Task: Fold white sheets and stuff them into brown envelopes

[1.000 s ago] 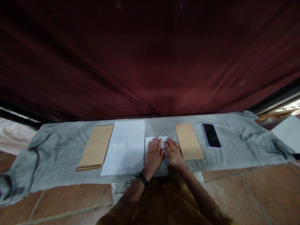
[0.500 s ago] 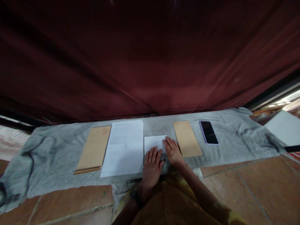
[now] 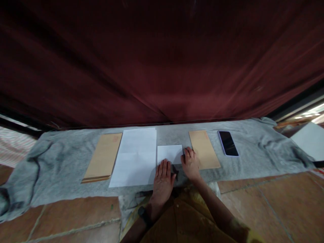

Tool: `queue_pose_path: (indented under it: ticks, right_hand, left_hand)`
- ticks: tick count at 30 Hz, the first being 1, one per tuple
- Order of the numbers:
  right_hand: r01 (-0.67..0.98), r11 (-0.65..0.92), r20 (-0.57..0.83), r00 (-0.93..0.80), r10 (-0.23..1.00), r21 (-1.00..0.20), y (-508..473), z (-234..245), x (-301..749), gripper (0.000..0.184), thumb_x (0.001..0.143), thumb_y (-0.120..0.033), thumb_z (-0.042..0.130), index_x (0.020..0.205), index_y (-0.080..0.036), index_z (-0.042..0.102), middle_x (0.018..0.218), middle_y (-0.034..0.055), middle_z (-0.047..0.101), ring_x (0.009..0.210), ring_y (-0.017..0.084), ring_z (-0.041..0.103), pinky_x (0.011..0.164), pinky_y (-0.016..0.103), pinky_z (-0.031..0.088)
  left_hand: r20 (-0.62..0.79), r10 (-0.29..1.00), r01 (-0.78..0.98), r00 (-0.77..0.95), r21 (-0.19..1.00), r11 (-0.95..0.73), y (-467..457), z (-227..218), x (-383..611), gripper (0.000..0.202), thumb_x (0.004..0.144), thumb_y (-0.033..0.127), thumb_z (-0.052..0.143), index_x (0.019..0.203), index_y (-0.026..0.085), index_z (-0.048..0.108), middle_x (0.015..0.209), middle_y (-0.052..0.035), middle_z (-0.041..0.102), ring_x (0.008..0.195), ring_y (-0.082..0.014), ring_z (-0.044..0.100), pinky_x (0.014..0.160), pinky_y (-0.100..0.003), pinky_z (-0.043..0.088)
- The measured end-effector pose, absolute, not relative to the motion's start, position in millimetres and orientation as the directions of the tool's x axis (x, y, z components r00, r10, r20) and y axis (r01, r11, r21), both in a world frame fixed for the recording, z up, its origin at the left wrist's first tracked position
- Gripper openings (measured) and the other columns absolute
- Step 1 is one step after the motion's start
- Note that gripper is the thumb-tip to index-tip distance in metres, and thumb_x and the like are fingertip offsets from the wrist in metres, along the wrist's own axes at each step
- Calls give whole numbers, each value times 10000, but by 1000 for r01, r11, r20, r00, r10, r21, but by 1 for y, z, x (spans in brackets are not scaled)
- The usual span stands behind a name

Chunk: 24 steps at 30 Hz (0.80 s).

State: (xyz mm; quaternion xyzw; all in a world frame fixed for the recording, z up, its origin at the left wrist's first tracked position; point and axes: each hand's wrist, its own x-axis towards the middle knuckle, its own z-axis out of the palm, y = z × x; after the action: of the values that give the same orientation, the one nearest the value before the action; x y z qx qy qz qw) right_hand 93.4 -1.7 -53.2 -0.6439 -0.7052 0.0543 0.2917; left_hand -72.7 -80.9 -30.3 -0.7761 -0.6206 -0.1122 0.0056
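A small folded sheet of white paper [image 3: 170, 152] lies flat on the grey cloth in front of me. My left hand [image 3: 163, 180] rests on its lower left part, palm down with fingers stretched out. At the paper's right edge is my right hand [image 3: 191, 163], its fingers loosely bent and the thumb touching or close to the edge. This hand also covers part of the left side of a brown envelope [image 3: 205, 150]. To the left of the folded paper lies a stack of large white sheets [image 3: 135, 157], close beside my left hand.
More brown envelopes [image 3: 103, 155] lie stacked at the left. A phone with a purple edge [image 3: 228, 143] is at the right. Everything lies on a rumpled grey cloth [image 3: 258, 148], with a dark red curtain [image 3: 162, 74] behind it and floor tiles [image 3: 76, 212] in front.
My right hand has slid right, off the folded paper to its right edge, and its fingers have bent. My left hand stays on the paper. The view has shifted slightly.
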Motion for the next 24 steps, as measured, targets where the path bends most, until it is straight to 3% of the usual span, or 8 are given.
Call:
queue_pose_path:
  ticks: [3, 6, 11, 15, 18, 21, 23, 24]
  right_hand:
    - [778, 93, 285, 114, 952, -621, 8, -46, 88, 267, 910, -226, 485, 1106, -140, 644, 1158, 179, 625, 1126, 308, 551, 1013, 518, 453]
    - [611, 43, 200, 190, 961, -790, 15, -44, 87, 174, 860, -258, 518, 960, -183, 638, 967, 121, 659, 988, 278, 603, 939, 478, 499]
    - [482, 24, 118, 166, 979, -876, 14, -34, 88, 196, 881, -351, 496, 946, -204, 607, 696, -1, 644, 619, 180, 617, 565, 297, 533]
    - [324, 33, 70, 103, 992, -945, 4, 7, 82, 244, 894, -391, 517, 1006, -201, 621, 726, -6, 670, 618, 164, 626, 528, 263, 522]
    - [168, 76, 69, -51, 996, -983, -3, 45, 80, 269, 915, -411, 537, 1045, -208, 655, 864, 18, 706, 742, 164, 654, 668, 276, 549]
    - [138, 111, 116, 25, 993, -984, -7, 62, 86, 330, 949, -445, 509, 1117, -212, 672, 1037, 58, 717, 918, 184, 656, 824, 310, 544]
    - [147, 86, 115, 202, 973, -985, -10, 55, 94, 389, 924, -474, 554, 1203, -218, 642, 1148, 79, 695, 1029, 204, 635, 907, 341, 527]
    - [134, 57, 92, 271, 958, -989, -12, 49, 98, 435, 898, -495, 588, 1233, -221, 626, 1225, 91, 669, 1099, 218, 616, 945, 357, 517]
  left_hand:
    - [185, 962, 968, 201, 113, -224, -76, -27, -72, 523, 984, 265, 434, 1483, 110, 455, 1547, -173, 456, 1433, -307, 425, 1141, -487, 408]
    - [189, 962, 968, 196, 120, -221, -69, -25, -69, 508, 968, 235, 442, 1458, 109, 490, 1521, -168, 491, 1397, -317, 465, 1111, -487, 431]
    - [239, 958, 966, 158, 163, -200, -58, -14, -55, 540, 966, 234, 440, 1494, 120, 438, 1526, -155, 489, 1354, -311, 505, 1089, -478, 441]
    - [262, 960, 960, 98, 229, -160, -47, 13, -44, 571, 968, 263, 457, 1516, 109, 404, 1537, -181, 466, 1330, -319, 525, 1060, -454, 463]
    - [231, 972, 891, 40, 431, -139, -35, 41, -43, 507, 952, 189, 454, 1451, 104, 492, 1413, -197, 592, 1239, -295, 606, 998, -407, 498]
    - [137, 975, 621, -172, 784, -1, -25, 64, -48, 358, 992, 346, 472, 1183, 135, 688, 1144, -175, 735, 1050, -273, 694, 893, -353, 531]
    - [-63, 952, 224, -299, 965, 135, -20, 70, -51, 432, 984, 479, 489, 948, 116, 719, 904, -153, 757, 869, -251, 718, 803, -337, 556]
    - [-182, 928, -26, -324, 983, 184, -19, 71, -52, 449, 979, 507, 497, 903, 115, 704, 850, -135, 749, 810, -233, 717, 774, -333, 566]
